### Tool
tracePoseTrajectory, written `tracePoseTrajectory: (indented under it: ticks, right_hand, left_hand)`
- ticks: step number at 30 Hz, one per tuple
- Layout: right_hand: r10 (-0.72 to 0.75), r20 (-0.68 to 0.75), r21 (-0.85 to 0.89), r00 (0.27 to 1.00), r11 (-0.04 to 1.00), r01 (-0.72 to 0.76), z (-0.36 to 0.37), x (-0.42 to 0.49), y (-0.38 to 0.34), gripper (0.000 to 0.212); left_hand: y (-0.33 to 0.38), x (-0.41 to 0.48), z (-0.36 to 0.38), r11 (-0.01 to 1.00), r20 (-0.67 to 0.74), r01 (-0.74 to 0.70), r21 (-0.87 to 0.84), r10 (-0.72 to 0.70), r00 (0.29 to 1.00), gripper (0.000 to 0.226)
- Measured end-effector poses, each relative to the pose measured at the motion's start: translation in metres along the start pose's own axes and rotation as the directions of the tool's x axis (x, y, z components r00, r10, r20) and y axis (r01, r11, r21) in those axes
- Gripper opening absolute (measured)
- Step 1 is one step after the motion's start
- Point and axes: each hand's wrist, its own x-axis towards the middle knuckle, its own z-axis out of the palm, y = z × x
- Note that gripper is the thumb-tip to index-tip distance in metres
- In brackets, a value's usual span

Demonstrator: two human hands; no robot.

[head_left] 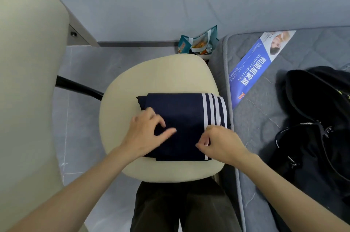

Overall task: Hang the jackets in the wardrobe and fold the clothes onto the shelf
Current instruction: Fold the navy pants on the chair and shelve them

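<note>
Dark trousers (pixel 181 207) fill the bottom centre of the frame, with two bare forearms reaching up from the lower corners. Just above them a cream seat (pixel 161 72) holds the garment (pixel 180 112), navy and folded into a flat rectangle, with white stripes running down its right side. It lies on the near half of the seat, right of centre.

The left hand (pixel 145 133) rests on the garment's left part, fingers loosely bent, thumb and forefinger apart, grasping nothing that shows. The right hand (pixel 221 142) is curled, its fingers pinching the striped edge near the lower right corner of the fold.

Right of the seat and close beside it lies a grey quilted mattress (pixel 265 118). A blue label (pixel 253 67) lies slantwise on its upper part, and a heap of black clothes (pixel 318 118) fills the right edge of the frame. At upper centre, past the seat, snack bags (pixel 197 42) stand against the wall. A cream chair back (pixel 28 61) takes up the left side, over a grey tiled floor (pixel 81 114).
</note>
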Motion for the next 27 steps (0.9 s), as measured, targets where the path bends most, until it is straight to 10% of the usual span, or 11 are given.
tracePoseTrajectory:
  ticks: [2, 4, 7, 11, 22, 27]
  right_hand:
    - [0.057, -0.274, 0.116, 0.960, 0.993, -0.026, 0.010, 0.000, 0.002, 0.027]
    - [0.251, -0.462, 0.256, 0.850, 0.956, -0.143, 0.017, 0.006, 0.000, 0.059]
    - [0.576, -0.224, 0.689, 0.786, 0.664, -0.290, 0.024, 0.021, -0.003, 0.100]
    - [0.661, -0.042, 0.769, 0.749, 0.500, -0.399, 0.039, 0.037, 0.000, 0.117]
    - [0.647, -0.151, 0.698, 0.747, 0.605, -0.383, 0.060, 0.053, -0.005, 0.058]
    - [0.565, -0.169, 0.738, 0.808, 0.616, -0.277, 0.059, 0.045, -0.012, 0.038]
  left_hand:
    - [0.000, 0.001, 0.006, 0.939, -0.179, 0.247, -0.239, -0.293, 0.939, 0.056]
    - [0.002, 0.009, 0.012, 0.714, -0.020, 0.483, -0.507, -0.570, 0.821, 0.081]
    - [0.005, 0.019, 0.031, 0.418, 0.214, 0.613, -0.671, -0.682, 0.699, 0.106]
    - [0.003, 0.021, 0.057, 0.360, 0.148, 0.527, -0.770, -0.703, 0.696, 0.111]
    - [0.006, 0.019, 0.085, 0.710, -0.104, 0.406, -0.576, -0.557, 0.824, 0.057]
    - [0.014, 0.014, 0.086, 0.646, -0.090, 0.400, -0.650, -0.588, 0.804, 0.044]
